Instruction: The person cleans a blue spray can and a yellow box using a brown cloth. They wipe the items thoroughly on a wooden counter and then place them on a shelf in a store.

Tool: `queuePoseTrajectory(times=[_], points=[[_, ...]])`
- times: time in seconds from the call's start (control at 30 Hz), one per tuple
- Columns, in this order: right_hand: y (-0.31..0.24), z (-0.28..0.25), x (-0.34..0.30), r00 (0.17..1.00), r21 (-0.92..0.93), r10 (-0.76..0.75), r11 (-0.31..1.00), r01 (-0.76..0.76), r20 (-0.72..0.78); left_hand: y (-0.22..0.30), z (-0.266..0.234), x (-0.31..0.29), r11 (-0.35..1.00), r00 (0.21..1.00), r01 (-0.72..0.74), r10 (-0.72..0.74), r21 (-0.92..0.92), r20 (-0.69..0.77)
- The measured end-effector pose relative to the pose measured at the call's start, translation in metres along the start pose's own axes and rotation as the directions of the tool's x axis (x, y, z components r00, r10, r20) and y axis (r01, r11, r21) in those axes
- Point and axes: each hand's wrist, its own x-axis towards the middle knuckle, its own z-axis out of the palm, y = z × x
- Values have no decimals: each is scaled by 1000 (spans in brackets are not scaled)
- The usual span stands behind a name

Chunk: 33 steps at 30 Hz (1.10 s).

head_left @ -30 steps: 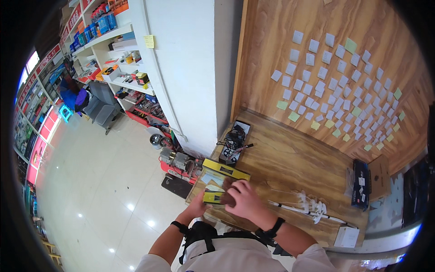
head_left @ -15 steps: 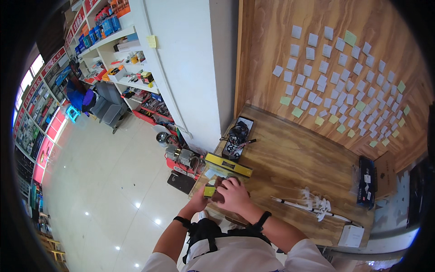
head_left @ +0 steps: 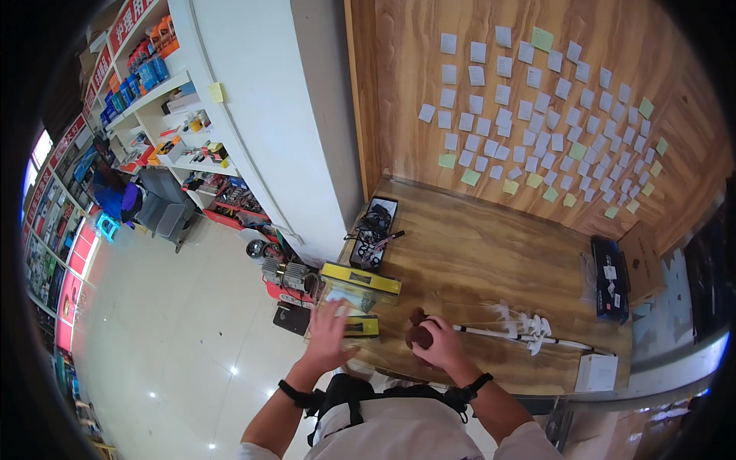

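Note:
My right hand is closed round a dark brown, rounded, soft-looking object at the table's front edge; its exact kind does not show. Part of it is hidden under my fingers. With fingers spread, my left hand hovers by the left end of a small yellow-and-dark box and holds nothing. Behind that box lies a longer yellow-and-black box, with a pale sheet or packet between the two.
A black tray of cables stands at the wooden table's back left. To the right lie a white rod with white flower-like pieces, a white box and a dark blue box. An air compressor sits on the floor.
My hands have come apart. The right has carried the brown object rightward; the left has let go of the small yellow box, which now lies on the table. The view has shifted right.

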Motion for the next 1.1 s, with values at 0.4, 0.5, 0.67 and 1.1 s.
queuePoseTrajectory(times=[0.4,0.5,0.67,1.1], points=[[9,-15,-18,986,-20,20,1000,-24,-163,-11,46,15,879,994,83,-41,-469,98],[-2,-24,-10,982,-13,36,999,-39,-188,-35,75,6,819,981,178,-105,-545,162],[-23,-26,2,986,-64,-7,998,-3,-164,-85,122,-22,774,967,247,-161,-584,195],[-121,105,90,910,-104,-370,914,393,186,-187,188,-46,602,937,348,-252,-718,243]])
